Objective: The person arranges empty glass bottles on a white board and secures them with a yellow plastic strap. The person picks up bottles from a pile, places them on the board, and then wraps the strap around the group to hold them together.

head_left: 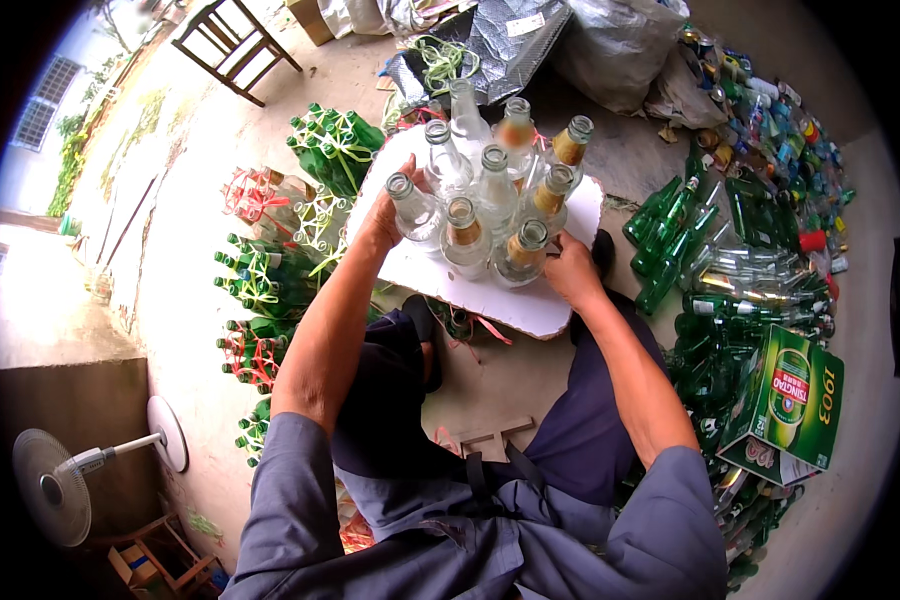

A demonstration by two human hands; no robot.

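Note:
Several clear glass bottles (495,196) stand upright in a tight cluster on a white board (534,311) before me. Some carry gold labels around their necks. My left hand (391,208) is against the left side of the cluster, its fingers curled behind the clear bottle (420,217) at that edge. On the opposite side, my right hand (572,271) grips low at the front right bottle (521,255) with thumb and fingers; some of its fingertips are hidden. Beneath the board's front edge, a dark bottle (459,322) and red plastic strapping (491,330) show.
Tied bundles of green bottles (334,146) stand to the left. Loose green bottles (656,247) and a green Tsingtao carton (791,405) lie at right. Beyond are a silver insulated sheet (506,45), green strapping (444,61) and a chair (232,49). A pedestal fan (52,487) is lower left.

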